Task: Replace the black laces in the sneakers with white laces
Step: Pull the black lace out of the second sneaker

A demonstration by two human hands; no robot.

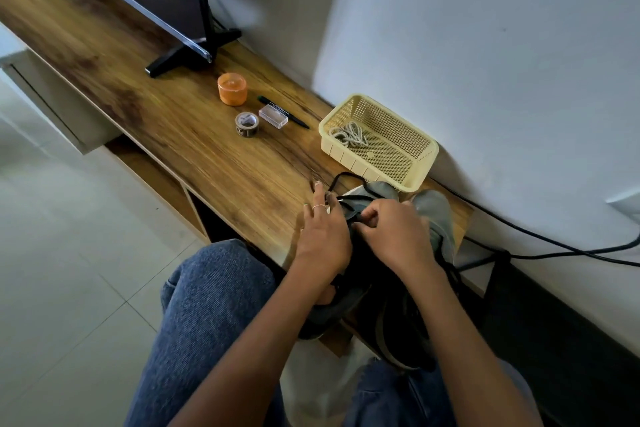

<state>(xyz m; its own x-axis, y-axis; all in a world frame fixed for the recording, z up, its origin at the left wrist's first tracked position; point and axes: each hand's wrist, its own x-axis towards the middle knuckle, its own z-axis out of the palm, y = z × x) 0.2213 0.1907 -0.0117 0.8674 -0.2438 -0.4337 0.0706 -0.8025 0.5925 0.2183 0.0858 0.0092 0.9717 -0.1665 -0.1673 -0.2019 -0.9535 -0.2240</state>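
Two grey sneakers at lower centre-right of frame on the wooden shelf (194,135) edge. Left sneaker (377,192) is under both hands, right sneaker (434,215) just beside it. Right hand (394,236) has fingers curled, pinching the black lace (346,178) at the eyelets. Left hand (323,236) has fingers extended, resting on the shoe's side. White laces (349,135) are bundled in the yellow mesh basket (412,163) just above the shoes. Orange jar (232,88), tape roll (247,124), clear box (273,116) and pen (284,113) sit mid-frame.

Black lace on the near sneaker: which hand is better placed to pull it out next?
Right, probably. The right hand appears to pinch the black lace at the sneaker, while the left hand lies with straight fingers alongside, steadying.
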